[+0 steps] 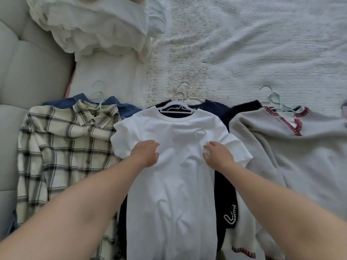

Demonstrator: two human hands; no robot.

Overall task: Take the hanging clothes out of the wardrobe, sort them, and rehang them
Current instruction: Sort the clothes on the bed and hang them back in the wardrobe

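At the far left a pale grey padded headboard (22,76) runs along the edge of the bed, and a white ruffled pillow (90,29) lies at the top left. Below it, three piles of clothes on hangers lie side by side on the white textured bedspread (244,44).

The left pile is a cream and dark plaid button-up shirt (62,147) spread flat over a blue denim shirt (124,107), of which only the collar and shoulder show; a pale mint plastic hanger (99,101) pokes out at the neck.

The middle pile is a plain white short-sleeved T-shirt (172,184) on a white plastic hanger (178,107), laid on top of a navy garment with white blanket stitching (230,212). The left hand (145,153) rests on the T-shirt's chest near its left sleeve, fingers loosely bent onto the cloth. The right hand (217,155) lies on the other side of the chest, fingers curled into a small bunch of fabric.

The right pile is a light grey sweater with red blanket stitching (293,152) at collar and hem, over a dark garment, on pale blue hangers (276,102).

No writing or label can be read. Beyond the hangers the bedspread lies open to the far edge.
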